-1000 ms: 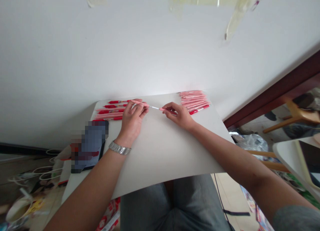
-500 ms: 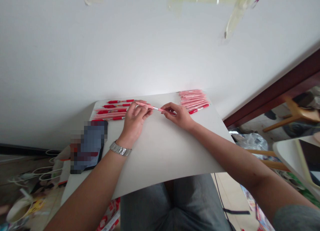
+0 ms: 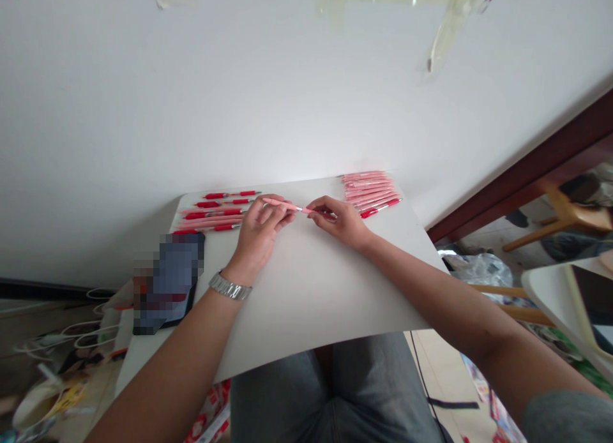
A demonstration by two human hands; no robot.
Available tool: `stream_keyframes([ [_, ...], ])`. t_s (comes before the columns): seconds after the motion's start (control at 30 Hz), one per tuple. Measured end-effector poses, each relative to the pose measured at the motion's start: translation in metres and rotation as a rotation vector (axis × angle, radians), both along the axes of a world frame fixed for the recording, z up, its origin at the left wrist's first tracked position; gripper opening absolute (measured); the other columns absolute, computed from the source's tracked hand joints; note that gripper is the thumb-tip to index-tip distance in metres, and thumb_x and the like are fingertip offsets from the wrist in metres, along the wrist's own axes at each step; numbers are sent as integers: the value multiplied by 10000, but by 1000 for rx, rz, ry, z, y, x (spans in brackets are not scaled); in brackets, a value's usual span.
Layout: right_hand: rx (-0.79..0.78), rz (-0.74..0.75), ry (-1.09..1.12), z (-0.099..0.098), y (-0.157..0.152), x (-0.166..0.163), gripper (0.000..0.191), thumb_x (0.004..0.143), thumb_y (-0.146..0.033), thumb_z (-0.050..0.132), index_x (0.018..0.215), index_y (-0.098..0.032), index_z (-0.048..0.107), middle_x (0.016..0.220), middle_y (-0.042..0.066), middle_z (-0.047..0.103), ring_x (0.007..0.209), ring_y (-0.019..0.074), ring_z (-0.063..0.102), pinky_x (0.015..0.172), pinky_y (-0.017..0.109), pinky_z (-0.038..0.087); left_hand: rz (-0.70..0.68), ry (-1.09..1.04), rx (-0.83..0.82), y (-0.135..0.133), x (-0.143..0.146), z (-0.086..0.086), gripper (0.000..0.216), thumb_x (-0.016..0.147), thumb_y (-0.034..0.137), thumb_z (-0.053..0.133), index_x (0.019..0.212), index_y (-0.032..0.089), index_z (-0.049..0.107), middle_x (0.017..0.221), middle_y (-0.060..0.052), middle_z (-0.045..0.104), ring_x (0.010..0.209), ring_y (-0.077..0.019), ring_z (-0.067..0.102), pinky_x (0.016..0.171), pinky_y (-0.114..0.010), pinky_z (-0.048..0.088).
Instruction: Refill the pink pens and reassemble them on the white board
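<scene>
A pink pen (image 3: 282,204) spans the gap between my two hands, above the middle of the table. My left hand (image 3: 261,226) pinches its longer pink part, whose tapered end points left. Fingers and thumb of my right hand (image 3: 338,218) close on the right-hand part of the pen. A short white section (image 3: 299,209) shows between the two pink parts. Left of my left hand lie red pens (image 3: 215,214) and pink pens in a row, partly covered by that hand. Beyond my right hand is a stack of pink pens (image 3: 371,186) in clear wrapping, with a red pen (image 3: 382,208) beside it.
The white table (image 3: 306,290) stands against a wall (image 3: 268,98). A phone-like dark device (image 3: 179,277), partly pixelated, lies at its left edge. Cables and a cup (image 3: 38,398) are at lower left. A second white surface (image 3: 550,290) and a plastic bag (image 3: 488,270) are at right.
The two pink parts of the pen have come closer together, so less of the white section shows. Both hands stay in nearly the same place.
</scene>
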State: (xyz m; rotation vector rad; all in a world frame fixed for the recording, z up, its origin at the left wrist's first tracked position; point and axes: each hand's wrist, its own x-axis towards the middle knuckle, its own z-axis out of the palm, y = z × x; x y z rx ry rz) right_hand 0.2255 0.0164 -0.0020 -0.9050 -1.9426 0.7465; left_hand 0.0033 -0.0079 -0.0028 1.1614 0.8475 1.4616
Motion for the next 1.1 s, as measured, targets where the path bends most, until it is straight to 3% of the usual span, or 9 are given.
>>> stream_keyframes([
  [1.1, 39, 13, -20, -2, -1, 1, 238, 1008, -385, 624, 1138, -209, 718, 1031, 41, 790, 805, 152, 674, 752, 273, 522, -18, 128, 18, -6, 5, 6, 283, 890, 439, 849, 1006, 201, 750, 1157, -87, 753, 1077, -211, 744, 997, -372, 615],
])
